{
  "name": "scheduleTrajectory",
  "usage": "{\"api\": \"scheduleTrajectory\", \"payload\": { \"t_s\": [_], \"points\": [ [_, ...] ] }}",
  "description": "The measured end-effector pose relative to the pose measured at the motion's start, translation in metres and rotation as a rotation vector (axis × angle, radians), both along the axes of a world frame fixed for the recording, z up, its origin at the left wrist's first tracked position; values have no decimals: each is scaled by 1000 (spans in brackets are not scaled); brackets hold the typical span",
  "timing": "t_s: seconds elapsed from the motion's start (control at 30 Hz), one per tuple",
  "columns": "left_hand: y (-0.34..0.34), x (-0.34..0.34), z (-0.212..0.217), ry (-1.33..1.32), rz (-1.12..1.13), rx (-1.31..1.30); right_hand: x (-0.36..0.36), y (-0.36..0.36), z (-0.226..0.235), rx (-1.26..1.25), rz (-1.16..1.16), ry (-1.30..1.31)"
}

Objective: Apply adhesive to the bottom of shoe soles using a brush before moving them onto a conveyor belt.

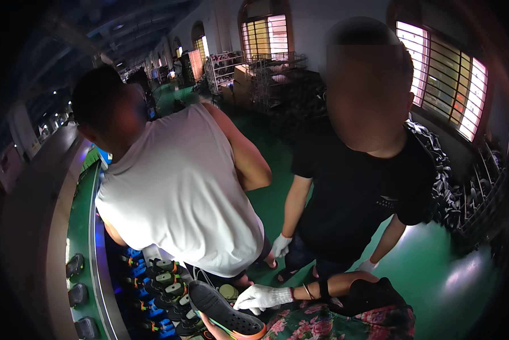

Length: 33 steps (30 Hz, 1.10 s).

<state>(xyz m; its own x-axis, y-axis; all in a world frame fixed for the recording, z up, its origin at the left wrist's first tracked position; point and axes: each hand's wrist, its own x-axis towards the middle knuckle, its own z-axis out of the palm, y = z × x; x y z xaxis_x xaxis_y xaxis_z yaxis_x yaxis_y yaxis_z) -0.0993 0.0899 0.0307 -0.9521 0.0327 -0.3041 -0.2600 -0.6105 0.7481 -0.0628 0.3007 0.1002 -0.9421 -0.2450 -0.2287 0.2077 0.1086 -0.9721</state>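
A shoe (pixel 226 311) with a black treaded sole and an orange-green edge is held sole-up at the lower edge. My right hand (pixel 263 297), in a white glove, grips its side near the toe; my forearm runs off to the right over a floral garment (pixel 322 326). A sliver of my bare left hand (pixel 209 327) shows under the shoe's heel, holding it from below; the rest of that hand is hidden.
A person in a white sleeveless top (pixel 180 192) bends over a blue rack of shoes (pixel 164 280). A person in a black shirt (pixel 356 192) with white gloves stands just behind my hands. A green conveyor (pixel 79 226) with dark shoe parts runs along the left. Wire racks (pixel 277 73) stand at the back.
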Motion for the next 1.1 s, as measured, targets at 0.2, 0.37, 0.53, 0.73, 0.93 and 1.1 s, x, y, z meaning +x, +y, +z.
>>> {"api": "scheduleTrajectory", "payload": {
  "t_s": [0.2, 0.37, 0.53, 0.73, 0.93, 1.1],
  "points": [
    [0, -2, 16, -2, 10, -42, -16, 10, -13, -110, -134, -88],
    [8, -8, 11, 1, 7, -47, -15, 2, 6, -64, -103, 9],
    [-1, 8, 11, -10, 69, -66, -24, -14, -15, 18, 127, 134],
    [13, 2, 10, 8, 19, -73, -4, -2, -23, 40, 68, 23],
    [20, 2, 13, 65, 54, -126, -19, 21, -22, -71, -139, -210],
    [34, 6, 22, 153, 50, -211, -29, 36, -33, -64, 25, -218]
  ]
}}
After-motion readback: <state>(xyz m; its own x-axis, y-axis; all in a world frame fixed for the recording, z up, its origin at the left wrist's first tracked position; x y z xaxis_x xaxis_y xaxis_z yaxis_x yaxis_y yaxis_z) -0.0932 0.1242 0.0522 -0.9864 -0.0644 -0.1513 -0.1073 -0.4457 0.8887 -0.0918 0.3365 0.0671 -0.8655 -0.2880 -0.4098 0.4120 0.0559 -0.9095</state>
